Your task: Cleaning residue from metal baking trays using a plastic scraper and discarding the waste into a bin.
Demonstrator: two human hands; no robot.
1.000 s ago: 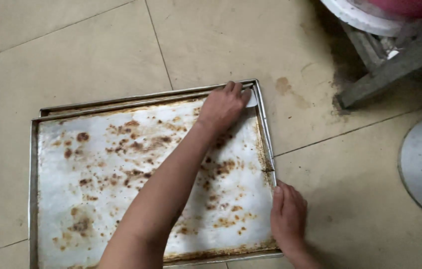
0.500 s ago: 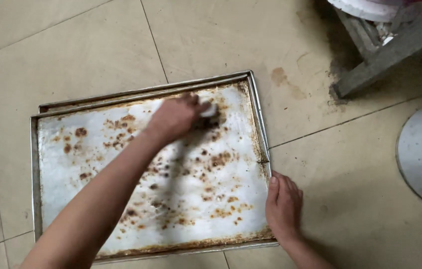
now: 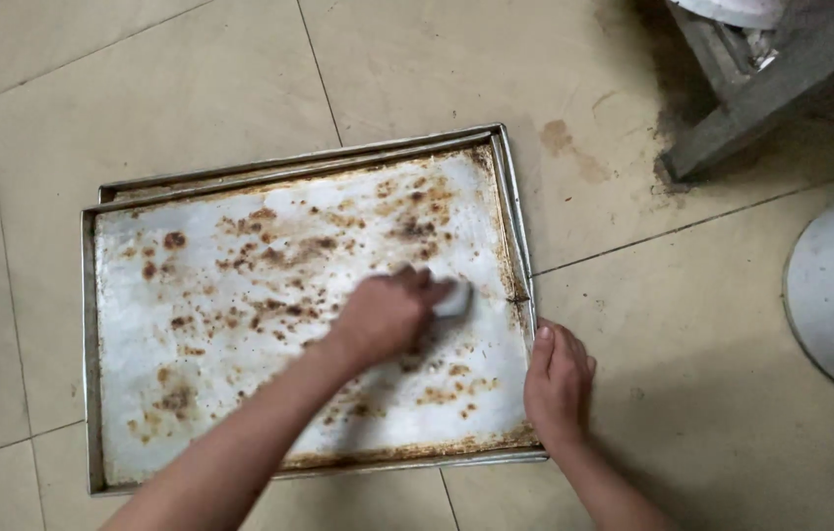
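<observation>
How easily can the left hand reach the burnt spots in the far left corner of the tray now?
Probably yes. The left hand with its pale scrubber rests on the tray, and nothing lies between it and those burnt spots. The right hand only steadies the right rim.

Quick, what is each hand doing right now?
Left hand: closed on a small pale scraper, on the baking tray.
Right hand: open, resting flat against the tray's edge.
</observation>
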